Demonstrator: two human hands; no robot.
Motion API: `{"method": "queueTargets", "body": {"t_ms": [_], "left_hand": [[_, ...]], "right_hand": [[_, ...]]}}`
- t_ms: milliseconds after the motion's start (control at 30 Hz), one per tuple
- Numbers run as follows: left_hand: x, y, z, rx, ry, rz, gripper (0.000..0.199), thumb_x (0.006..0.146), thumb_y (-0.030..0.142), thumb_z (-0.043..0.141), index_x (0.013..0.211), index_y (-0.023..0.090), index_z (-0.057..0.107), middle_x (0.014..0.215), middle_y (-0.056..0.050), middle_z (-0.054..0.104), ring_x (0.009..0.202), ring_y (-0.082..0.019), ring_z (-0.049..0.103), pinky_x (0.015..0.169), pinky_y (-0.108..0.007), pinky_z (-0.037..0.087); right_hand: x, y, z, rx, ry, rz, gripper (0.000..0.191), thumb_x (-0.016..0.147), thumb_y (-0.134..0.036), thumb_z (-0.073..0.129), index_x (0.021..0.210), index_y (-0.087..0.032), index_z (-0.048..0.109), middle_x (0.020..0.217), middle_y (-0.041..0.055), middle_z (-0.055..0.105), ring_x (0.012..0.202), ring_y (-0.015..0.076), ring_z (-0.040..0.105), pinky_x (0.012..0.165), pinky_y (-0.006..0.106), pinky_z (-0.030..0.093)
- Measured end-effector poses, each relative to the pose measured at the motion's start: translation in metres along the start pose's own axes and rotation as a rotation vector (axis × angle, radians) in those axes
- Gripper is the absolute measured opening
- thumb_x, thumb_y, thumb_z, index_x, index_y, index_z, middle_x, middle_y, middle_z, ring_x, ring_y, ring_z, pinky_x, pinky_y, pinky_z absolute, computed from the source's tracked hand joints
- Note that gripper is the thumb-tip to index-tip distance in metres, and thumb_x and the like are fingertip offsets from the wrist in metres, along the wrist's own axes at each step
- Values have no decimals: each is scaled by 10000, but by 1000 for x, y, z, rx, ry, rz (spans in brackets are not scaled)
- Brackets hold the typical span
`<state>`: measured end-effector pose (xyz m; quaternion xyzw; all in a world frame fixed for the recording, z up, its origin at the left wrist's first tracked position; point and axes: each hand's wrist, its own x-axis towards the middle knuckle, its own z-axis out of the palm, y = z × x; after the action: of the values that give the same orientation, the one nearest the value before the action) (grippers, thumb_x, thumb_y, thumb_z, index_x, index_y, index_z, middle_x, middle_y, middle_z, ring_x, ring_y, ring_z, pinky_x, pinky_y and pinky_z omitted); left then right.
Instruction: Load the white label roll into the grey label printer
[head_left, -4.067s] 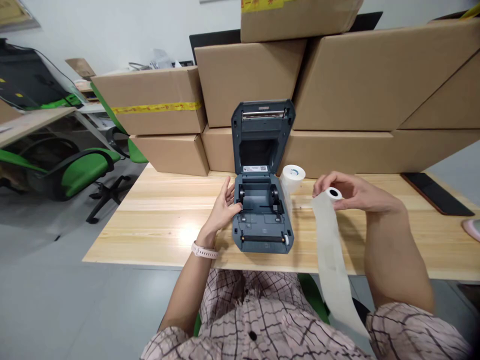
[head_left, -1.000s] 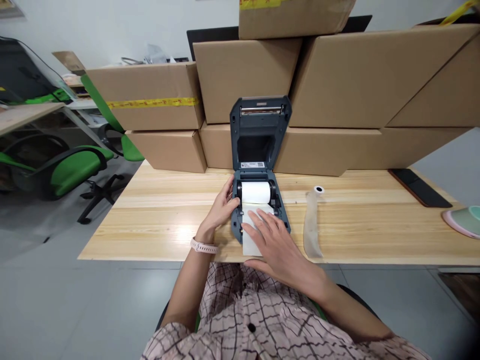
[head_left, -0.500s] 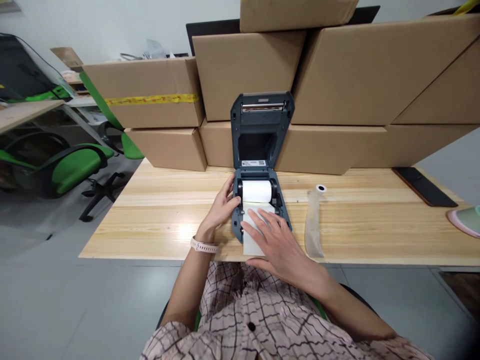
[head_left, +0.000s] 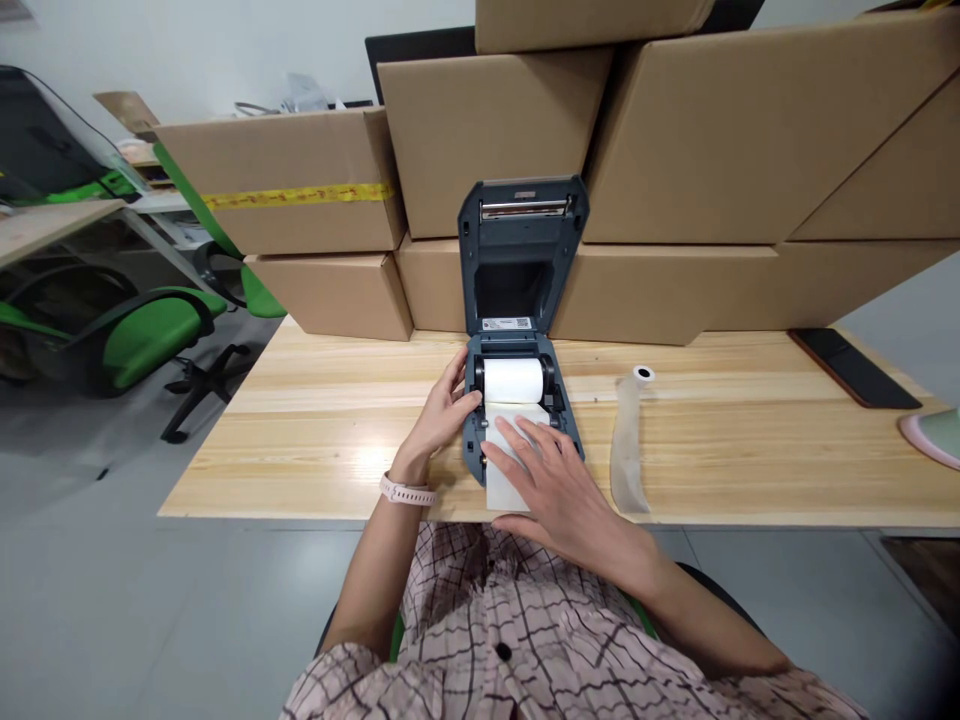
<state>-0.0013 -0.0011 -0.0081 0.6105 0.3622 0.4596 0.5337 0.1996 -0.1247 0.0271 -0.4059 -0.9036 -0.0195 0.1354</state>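
A dark grey label printer [head_left: 523, 255] stands on the table with its lid raised. Inside its base sits a white roll of label paper [head_left: 513, 380], and a strip of labels [head_left: 504, 492] runs from it over the front toward the table edge. My left hand [head_left: 444, 408] rests against the printer's left side, thumb on the rim and fingers apart. Across the strip lies my right hand [head_left: 544, 470], flat with fingers spread, hiding part of the printer's front. Right of the printer is a small white core [head_left: 643, 375] with a translucent backing strip [head_left: 628, 450] trailing from it.
Stacked cardboard boxes [head_left: 675, 150] line the back of the wooden table [head_left: 315, 430]. At the right lie a dark phone-like slab [head_left: 853, 368] and a pink-rimmed object [head_left: 934, 438]. Green chairs [head_left: 154, 340] stand on the floor at the left.
Both hands keep their places on the printer and the strip. The view has shifted very slightly; nothing else visibly moved.
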Motion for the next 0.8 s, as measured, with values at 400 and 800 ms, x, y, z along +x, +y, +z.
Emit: {"method": "queueTargets", "body": {"t_ms": [400,800], "left_hand": [[-3,14,4,39,97,-74,739,971,570,579,1593,211,405,1714,-95,315,1603,-291,262,1324,-466,209],[-2,12,1,-33,93,-135,751,978,693,453,1609,294,371,1704,-62,339,1563,-331,351,1265,-517,316]], "right_hand": [[1,-2,0,29,-36,17,870,865,-562,753,1551,-129,438,1676,225,343,1518,464,351,1151,667,394],[97,136,-125,588,662,187,544,1040,-533,519,1519,-278,472,1626,71,470,1520,277,418,1269,552,308]]}}
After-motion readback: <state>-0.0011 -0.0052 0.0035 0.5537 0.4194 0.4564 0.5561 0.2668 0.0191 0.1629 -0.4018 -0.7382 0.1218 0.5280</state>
